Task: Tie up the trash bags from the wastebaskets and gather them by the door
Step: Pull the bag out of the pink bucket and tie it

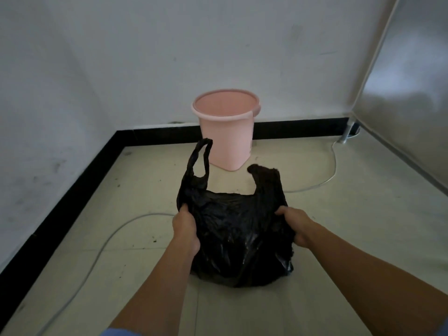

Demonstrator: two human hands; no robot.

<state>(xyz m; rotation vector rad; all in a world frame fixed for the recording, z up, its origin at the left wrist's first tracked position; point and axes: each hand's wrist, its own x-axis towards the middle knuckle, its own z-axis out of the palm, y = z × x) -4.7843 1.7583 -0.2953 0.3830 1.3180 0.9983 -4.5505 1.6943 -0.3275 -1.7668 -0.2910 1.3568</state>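
Note:
A black trash bag [236,236] sits on the pale tiled floor in front of me, bulging and untied. Its two handle loops stick up, one at the left and one at the right. My left hand [185,229] grips the bag's left side near the top. On the right side, my right hand [297,226] clutches the plastic the same way. Behind the bag stands a pink wastebasket [228,132], upright with no liner, close to the back wall.
White walls with a black skirting board [72,187] meet in the corner at the left. A thin white cable [332,170] runs across the floor around the bag. A shiny metal panel [407,93] on a leg fills the right side.

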